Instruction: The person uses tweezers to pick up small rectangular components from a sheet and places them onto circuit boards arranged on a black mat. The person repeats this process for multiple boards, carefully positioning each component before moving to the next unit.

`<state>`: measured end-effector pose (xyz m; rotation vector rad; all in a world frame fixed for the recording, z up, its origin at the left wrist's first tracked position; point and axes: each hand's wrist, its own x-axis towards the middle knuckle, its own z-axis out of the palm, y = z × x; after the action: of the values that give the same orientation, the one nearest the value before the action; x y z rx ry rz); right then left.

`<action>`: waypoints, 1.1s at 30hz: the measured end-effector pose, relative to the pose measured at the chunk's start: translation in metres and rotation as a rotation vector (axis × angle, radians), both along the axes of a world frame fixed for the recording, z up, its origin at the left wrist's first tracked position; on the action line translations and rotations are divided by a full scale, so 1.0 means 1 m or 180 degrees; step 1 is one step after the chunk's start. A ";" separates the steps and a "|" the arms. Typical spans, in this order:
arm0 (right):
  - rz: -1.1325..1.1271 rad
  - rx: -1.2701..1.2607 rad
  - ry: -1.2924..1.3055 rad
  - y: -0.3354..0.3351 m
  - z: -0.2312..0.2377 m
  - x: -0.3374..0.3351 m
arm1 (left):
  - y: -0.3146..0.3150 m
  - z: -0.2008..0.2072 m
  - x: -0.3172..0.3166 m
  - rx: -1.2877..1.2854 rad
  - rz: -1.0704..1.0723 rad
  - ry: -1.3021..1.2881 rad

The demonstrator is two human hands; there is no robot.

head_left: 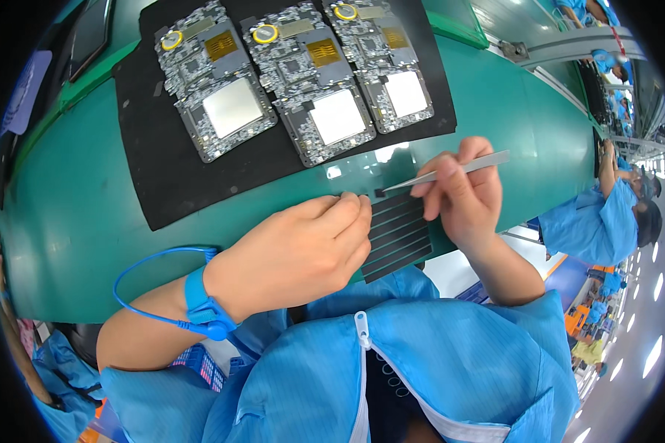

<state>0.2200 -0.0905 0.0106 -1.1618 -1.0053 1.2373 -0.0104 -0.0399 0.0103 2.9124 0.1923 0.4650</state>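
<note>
My right hand is closed around silver tweezers, whose thin tip points left and down. At the tip, a small black piece shows next to the top edge of a clear sheet with black strips. My left hand, a blue wrist strap on its wrist, pinches that sheet at its left edge; the fingertips are partly hidden. Beyond my hands lie three circuit boards: a left one, a middle one and a right one. Each carries a silver square plate and a yellow-rimmed round cell.
The boards rest on a black mat on a green table. A blue coiled cord runs from the wrist strap. A dark flat device sits at the far left. Other people in blue work at the right.
</note>
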 end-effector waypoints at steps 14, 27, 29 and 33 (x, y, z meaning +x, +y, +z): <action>0.0757 0.0229 0.0071 0.139 0.014 -0.094 | 0.067 0.006 -0.087 0.0132 0.1514 -0.0991; 0.0770 0.0207 -0.0244 0.138 0.010 -0.109 | 0.069 -0.004 -0.087 0.0065 0.1499 -0.1115; 0.0739 0.0281 -0.0280 0.137 0.011 -0.111 | 0.069 -0.002 -0.087 0.0057 0.1508 -0.1090; 0.0719 0.0324 -0.0406 0.138 0.011 -0.110 | 0.070 -0.004 -0.087 0.0054 0.1506 -0.1092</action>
<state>0.1097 0.0472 0.0215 -1.0804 -1.3089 1.2836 -0.0977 0.0301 0.0066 2.7282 0.8313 1.0265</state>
